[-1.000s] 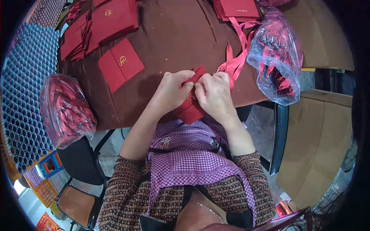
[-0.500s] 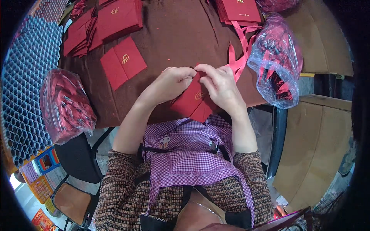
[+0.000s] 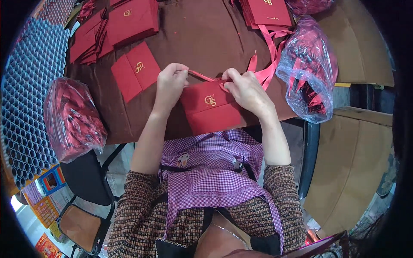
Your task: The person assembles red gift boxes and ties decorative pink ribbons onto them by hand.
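A red packet (image 3: 211,112) with a gold monogram is at the table's (image 3: 198,38) near edge, below and between the hands. The left hand (image 3: 172,84) pinches a red ribbon's (image 3: 200,75) end tightly; the right hand (image 3: 248,89) closes on it at the packet's top edge. Loose ribbons (image 3: 270,71) lie just beyond; another monogrammed packet (image 3: 135,72) lies left. Stacked packets (image 3: 132,19) and plastic bags (image 3: 75,122) line both side edges.

Soft, diffuse light falls on my left hand (image 3: 172,84) and right hand (image 3: 248,91), both fairly sharp; glare streaks the plastic bag (image 3: 307,109); outlying edges bow toward black corners.
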Available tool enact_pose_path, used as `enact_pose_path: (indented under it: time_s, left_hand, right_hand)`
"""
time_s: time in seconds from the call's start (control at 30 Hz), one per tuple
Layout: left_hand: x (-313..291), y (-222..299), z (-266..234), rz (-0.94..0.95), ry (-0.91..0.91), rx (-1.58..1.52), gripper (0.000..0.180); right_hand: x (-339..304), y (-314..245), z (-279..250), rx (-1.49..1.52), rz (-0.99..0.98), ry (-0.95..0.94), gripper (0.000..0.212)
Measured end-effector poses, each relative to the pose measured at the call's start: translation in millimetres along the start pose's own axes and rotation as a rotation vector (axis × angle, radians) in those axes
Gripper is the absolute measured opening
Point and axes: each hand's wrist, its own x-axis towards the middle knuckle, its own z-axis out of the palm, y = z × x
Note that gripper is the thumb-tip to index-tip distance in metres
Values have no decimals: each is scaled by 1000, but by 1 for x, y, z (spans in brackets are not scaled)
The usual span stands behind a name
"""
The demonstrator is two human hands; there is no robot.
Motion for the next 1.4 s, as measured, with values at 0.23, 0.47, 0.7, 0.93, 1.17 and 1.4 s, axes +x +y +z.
enact_pose_path:
  time_s: [0.23, 0.47, 0.7, 0.93, 1.17, 1.4]
  left_hand:
    - [-14, 9, -11, 422, 132, 413, 34]
    - [-34, -8, -32, 575, 119, 666, 23]
    - [-36, -7, -31, 499, -74, 743, 23]
    - [-36, -7, -15, 545, -35, 678, 24]
    - [-36, -2, -9, 584, -16, 631, 21]
    - [-39, -9, -1, 342, -205, 460, 19]
  right_hand:
    - [12, 38, -25, -120, 140, 509, 25]
    - [40, 41, -27, -480, 399, 182, 44]
    - [65, 40, 0, -37, 146, 410, 20]
    - [87, -28, 39, 8, -8, -147, 25]
    - [90, -24, 37, -159, -169, -221, 15]
    - [88, -25, 44, 196, -115, -1, 20]
